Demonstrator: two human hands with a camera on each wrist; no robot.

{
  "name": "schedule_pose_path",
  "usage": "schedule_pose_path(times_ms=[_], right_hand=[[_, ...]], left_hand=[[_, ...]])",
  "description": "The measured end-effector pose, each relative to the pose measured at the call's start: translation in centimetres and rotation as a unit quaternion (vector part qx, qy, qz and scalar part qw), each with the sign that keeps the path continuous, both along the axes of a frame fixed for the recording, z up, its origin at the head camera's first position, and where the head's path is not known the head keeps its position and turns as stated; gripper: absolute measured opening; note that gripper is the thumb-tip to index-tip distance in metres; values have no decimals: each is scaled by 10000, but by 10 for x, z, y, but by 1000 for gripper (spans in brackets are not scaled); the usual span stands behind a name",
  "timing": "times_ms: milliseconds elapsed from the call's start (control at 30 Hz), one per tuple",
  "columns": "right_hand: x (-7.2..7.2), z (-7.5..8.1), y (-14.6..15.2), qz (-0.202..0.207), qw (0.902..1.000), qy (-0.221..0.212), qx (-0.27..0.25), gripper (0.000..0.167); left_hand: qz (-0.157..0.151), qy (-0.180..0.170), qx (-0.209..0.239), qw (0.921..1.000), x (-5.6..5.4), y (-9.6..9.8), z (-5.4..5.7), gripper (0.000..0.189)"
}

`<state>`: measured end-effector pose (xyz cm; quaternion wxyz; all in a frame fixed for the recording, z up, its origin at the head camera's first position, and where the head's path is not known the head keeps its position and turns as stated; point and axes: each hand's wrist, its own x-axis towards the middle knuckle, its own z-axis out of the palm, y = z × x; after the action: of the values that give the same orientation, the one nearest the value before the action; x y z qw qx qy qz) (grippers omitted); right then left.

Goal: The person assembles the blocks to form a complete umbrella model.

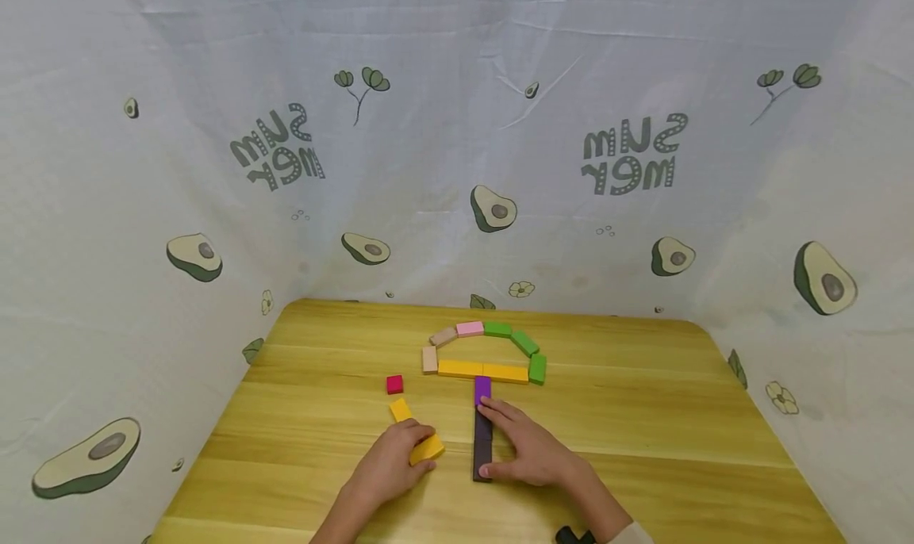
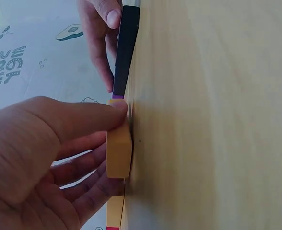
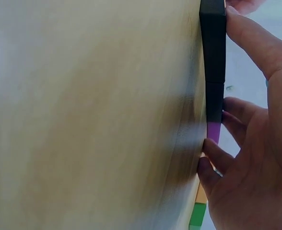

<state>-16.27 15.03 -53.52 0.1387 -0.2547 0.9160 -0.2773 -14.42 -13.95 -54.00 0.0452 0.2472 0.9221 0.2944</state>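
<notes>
My left hand [image 1: 389, 461] pinches a yellow block [image 1: 427, 449] between thumb and fingers, low over the wooden table. Just beyond it lies another yellow block [image 1: 401, 409], with a red block [image 1: 394, 385] farther back. My right hand [image 1: 531, 453] rests beside an upright line of blocks, one purple block [image 1: 482, 389] followed by dark blocks [image 3: 213, 48]. Its thumb touches the near dark block and its fingertips reach the purple one. Two yellow blocks [image 1: 460, 368] lie end to end across the top of this line.
Beige blocks [image 1: 429, 360], a pink block [image 1: 470, 329] and green blocks [image 1: 524, 342] form an arch over the yellow row. Printed cloth [image 1: 428, 132] encloses the wooden table [image 1: 643, 417] at the back and sides. A small black object [image 1: 571, 536] shows at the bottom edge.
</notes>
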Motion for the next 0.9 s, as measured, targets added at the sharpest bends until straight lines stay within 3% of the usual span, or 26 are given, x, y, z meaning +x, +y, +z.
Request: schedule_pose_path(times_ms=[300, 767, 900], right_hand=[[0, 0, 0, -29, 10000, -68, -29, 96], [1, -1, 2, -50, 9999, -45, -154, 94], [0, -2, 1, -62, 9999, -55, -99, 94]], left_hand=[[-246, -582, 603, 9962, 6, 3, 3, 43], [-920, -895, 671, 9894, 21, 27, 3, 38], [-976, -917, 670, 9887, 24, 32, 5, 37]])
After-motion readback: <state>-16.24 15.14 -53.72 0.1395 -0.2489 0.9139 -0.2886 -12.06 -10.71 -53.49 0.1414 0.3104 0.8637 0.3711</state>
